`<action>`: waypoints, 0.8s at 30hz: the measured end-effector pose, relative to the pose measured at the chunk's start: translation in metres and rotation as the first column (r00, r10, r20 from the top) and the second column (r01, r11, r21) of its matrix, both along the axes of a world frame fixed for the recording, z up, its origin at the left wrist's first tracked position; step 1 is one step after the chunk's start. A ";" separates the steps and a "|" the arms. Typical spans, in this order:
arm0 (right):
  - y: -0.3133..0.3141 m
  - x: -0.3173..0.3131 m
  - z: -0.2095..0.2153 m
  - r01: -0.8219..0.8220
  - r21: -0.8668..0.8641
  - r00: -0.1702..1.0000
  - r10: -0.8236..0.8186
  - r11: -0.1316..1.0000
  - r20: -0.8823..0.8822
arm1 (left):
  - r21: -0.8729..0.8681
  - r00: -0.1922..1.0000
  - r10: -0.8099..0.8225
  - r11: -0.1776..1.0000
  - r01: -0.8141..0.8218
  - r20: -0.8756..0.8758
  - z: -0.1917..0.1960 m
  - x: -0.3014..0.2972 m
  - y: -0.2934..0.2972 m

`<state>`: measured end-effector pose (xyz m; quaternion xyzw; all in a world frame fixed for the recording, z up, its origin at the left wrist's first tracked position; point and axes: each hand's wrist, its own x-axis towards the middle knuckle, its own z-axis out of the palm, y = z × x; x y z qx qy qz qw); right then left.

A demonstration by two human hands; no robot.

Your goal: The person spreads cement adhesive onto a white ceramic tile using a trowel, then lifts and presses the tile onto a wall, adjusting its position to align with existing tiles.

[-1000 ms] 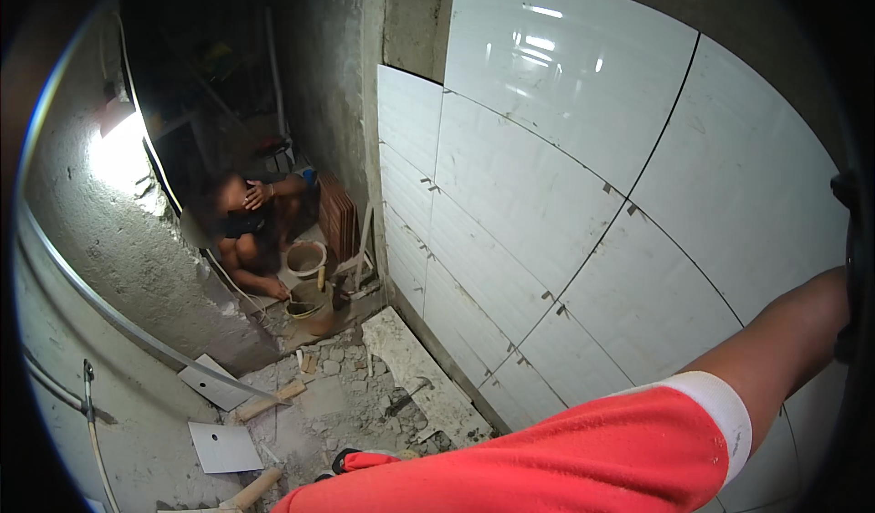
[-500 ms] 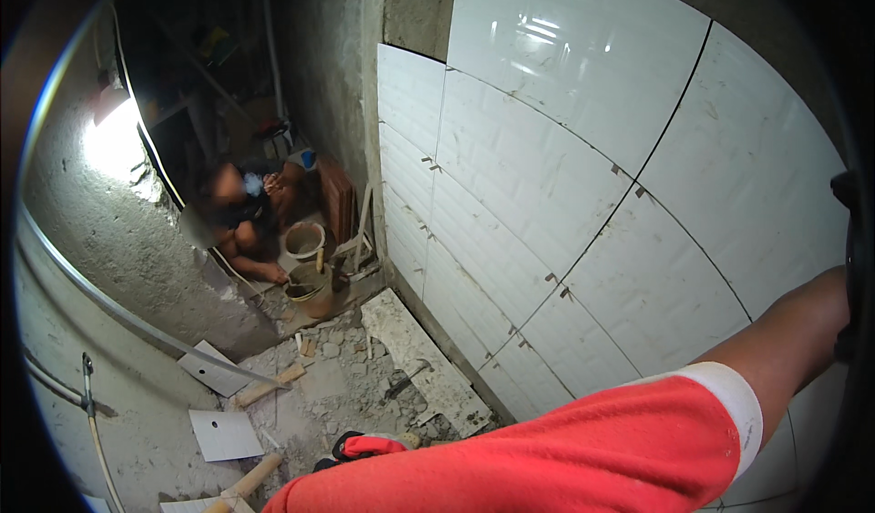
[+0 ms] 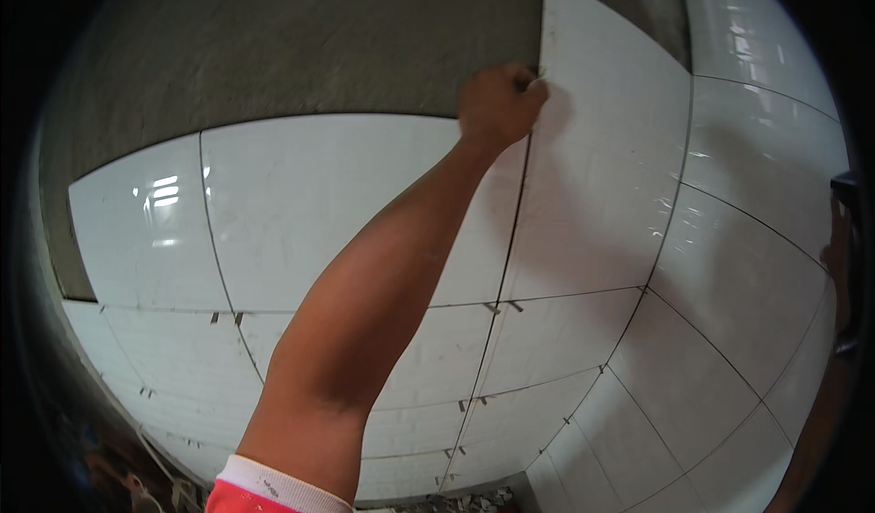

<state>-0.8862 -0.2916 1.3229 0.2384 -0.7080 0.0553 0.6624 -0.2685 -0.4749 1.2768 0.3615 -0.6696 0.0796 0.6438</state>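
Observation:
My left hand (image 3: 501,103) is raised at the end of my bare forearm, below a red sleeve with a pale cuff. Its fingers are curled in a pinch at the left edge of a tall white wall tile (image 3: 612,139). Whatever sits between the fingertips is too small to make out. Beside and below the hand lies another white tile (image 3: 337,203), its top edge against bare grey wall. At the far right rim a strip of skin shows, apparently my right arm (image 3: 816,413), partly behind a dark object; its fingers cannot be made out.
Small tile spacers (image 3: 504,308) stick out of the joints. Bare grey cement wall (image 3: 365,39) rises above the tiles. A second tiled wall (image 3: 756,240) meets this one in a corner at the right. Rubble (image 3: 456,501) lies at the wall's foot; a person (image 3: 114,481) shows dimly at lower left.
The view has swung from the floor and doorway to the upper wall and corner. My left arm, earlier stretched toward the right rim, now reaches up to the tall tile's edge.

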 end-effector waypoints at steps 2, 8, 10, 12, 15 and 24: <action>-0.018 -0.009 0.004 -0.047 0.011 0.994 0.045 0.999 0.097 | 0.053 0.999 0.044 0.998 -0.044 0.002 0.003 -0.001 0.000; -0.021 0.007 0.003 -0.034 -0.062 0.986 0.044 0.997 0.163 | -0.068 0.990 -0.082 0.995 0.074 -0.113 0.011 -0.006 -0.013; -0.019 0.013 0.000 0.001 -0.056 0.990 0.007 0.998 0.138 | -0.093 0.992 -0.082 0.993 0.073 -0.098 0.011 -0.005 -0.016; -0.019 0.014 -0.002 0.014 -0.068 0.993 -0.006 0.998 0.117 | -0.092 0.995 -0.066 0.994 0.059 -0.080 0.010 -0.005 -0.017; -0.020 0.012 -0.003 -0.016 -0.077 0.997 0.021 0.997 0.070 | -0.091 0.998 -0.047 0.995 0.043 -0.042 0.009 -0.006 -0.017; -0.021 0.010 0.000 0.013 -0.068 0.997 -0.007 0.998 0.083 | -0.112 0.998 0.062 0.992 -0.060 0.020 0.010 -0.005 -0.022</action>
